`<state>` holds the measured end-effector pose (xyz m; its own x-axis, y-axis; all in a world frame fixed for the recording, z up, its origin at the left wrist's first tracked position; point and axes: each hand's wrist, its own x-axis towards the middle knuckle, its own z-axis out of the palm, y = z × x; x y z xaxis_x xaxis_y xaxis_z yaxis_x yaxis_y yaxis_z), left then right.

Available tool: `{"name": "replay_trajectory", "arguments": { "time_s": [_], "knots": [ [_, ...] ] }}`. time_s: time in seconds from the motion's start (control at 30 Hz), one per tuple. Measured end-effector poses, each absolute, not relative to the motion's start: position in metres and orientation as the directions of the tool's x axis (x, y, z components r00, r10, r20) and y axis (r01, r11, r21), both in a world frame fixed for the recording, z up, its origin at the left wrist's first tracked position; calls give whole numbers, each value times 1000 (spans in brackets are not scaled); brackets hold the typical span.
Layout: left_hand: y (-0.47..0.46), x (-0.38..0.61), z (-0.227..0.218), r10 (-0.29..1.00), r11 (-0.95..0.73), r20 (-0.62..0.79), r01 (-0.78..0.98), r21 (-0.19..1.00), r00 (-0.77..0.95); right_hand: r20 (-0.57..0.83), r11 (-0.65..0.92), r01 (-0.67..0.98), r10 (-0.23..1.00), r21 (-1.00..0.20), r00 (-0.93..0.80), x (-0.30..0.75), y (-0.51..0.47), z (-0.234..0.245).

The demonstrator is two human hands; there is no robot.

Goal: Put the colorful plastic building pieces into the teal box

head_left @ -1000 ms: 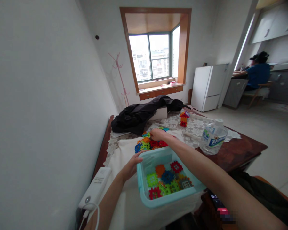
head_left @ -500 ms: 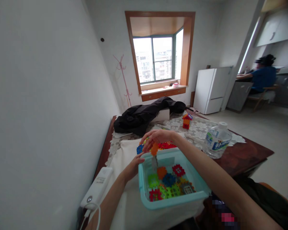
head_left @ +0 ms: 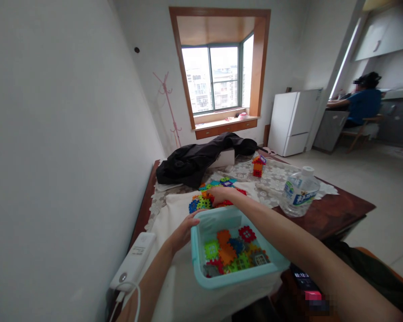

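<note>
A pale turquoise plastic bin (head_left: 235,282) holds interlocking plastic building pieces, among them an orange piece (head_left: 227,254), a red window piece (head_left: 247,234) and a lime-green piece (head_left: 211,249). My left hand (head_left: 185,229) grips the bin's far left corner, thumb over the rim. Just beyond the bin, my right hand (head_left: 221,195) reaches down into a heap of colourful pieces (head_left: 204,202) on white cloth. Its fingers bend downward among orange and green pieces; the fingertips are partly hidden, so I cannot tell whether it grips one.
A small house of joined pieces (head_left: 258,166) stands farther back, near a large clear bottle (head_left: 299,192). Black fabric (head_left: 201,161) lies across the table's back. A white power strip (head_left: 134,259) with a cable sits left. A person in blue (head_left: 365,105) sits far right.
My right hand has moved from above the bin's far edge to the heap behind it. The orange piece that was under it now lies in the bin. My left hand keeps its hold.
</note>
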<state>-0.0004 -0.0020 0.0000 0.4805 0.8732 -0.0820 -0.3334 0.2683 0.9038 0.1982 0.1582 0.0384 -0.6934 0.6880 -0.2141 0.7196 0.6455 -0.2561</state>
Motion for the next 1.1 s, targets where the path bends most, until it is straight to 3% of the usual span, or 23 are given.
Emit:
{"name": "replay_trajectory", "arguments": {
  "time_s": [0.17,0.37,0.57,0.83,1.1],
  "knots": [
    [-2,0,-1,874,270,-81,-340,901,479,-291,575,796,742,-188,-605,198,159,41],
    [-2,-1,0,881,262,-75,-349,900,468,-301,566,799,740,-204,-601,201,155,47],
    [-2,0,2,878,260,-77,-336,906,472,-156,528,813,806,-244,-570,207,152,56],
    [-2,1,3,874,258,-70,-337,906,481,-316,495,854,794,-159,-519,206,153,53],
    [-3,0,2,876,255,-65,-345,903,477,-294,505,848,796,-163,-530,203,152,49]
  ]
}}
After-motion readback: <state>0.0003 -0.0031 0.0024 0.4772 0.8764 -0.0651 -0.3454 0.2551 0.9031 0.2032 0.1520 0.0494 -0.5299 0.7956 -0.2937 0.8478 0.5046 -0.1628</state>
